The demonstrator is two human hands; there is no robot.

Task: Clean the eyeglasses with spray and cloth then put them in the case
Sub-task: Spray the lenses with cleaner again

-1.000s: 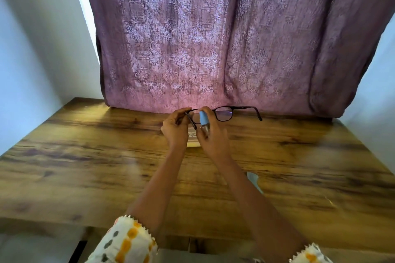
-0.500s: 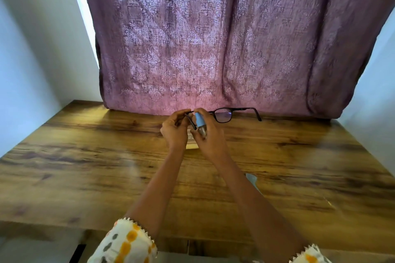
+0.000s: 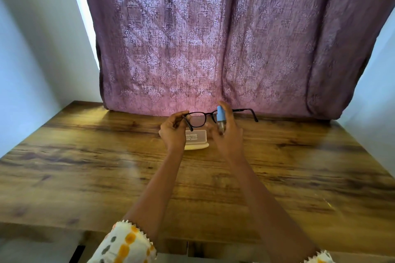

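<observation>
The eyeglasses (image 3: pixel 197 119) are held in the air over the far part of the bench (image 3: pixel 85 177), toward 12 o'clock from its middle, just in front of the purple curtain (image 3: pixel 213 38). They are pinched at the 9 o'clock end of the frame, by the hinge, between the thumb and fingers (image 3: pixel 178 115) of the left hand (image 3: pixel 172 131), and the arms are unfolded. The spray bottle (image 3: pixel 220 116) is gripped upright in the right hand (image 3: pixel 229 136), at 3 o'clock of the nearer lens, with the forefinger laid over its blue top. The frame is judged light, thin and easily bent, and the lenses easily smeared or scratched, so hold is best taken at the rim or hinge, never on the glass. Once wetted, it may be expected to turn slippery. A pale labelled box (image 3: pixel 196 136), perhaps the case, lies on the bench at 6 o'clock of the glasses.
</observation>
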